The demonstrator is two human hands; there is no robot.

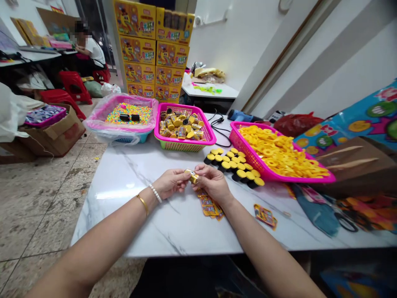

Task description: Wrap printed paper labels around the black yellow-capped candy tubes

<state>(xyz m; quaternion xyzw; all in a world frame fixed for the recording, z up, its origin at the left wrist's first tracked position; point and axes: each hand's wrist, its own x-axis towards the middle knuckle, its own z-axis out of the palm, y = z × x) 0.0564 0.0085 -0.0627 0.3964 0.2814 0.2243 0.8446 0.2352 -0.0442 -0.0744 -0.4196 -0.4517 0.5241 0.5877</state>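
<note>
Between both hands, above the white marbled table, is a small cup with a yellow printed wrapper (192,176). My left hand (171,183) pinches its left end, and my right hand (214,184) has its fingers closed on the right side. Beneath my right hand lies a pile of yellow and orange printed labels (210,207), partly covered by it. Just beyond that hand stand several black cups with yellow lids (240,165), grouped in rows. A smaller stack of labels (265,216) rests to the right of my right forearm.
A pink basket of wrapped cups (182,126) stands at the back, beside a plastic-lined basket of colourful beads (130,114). On the right is a pink basket of yellow plastic pieces (279,153). Scissors (345,221) lie near the right edge. Stacked yellow cartons (155,51) rise behind; a person (91,49) sits far left.
</note>
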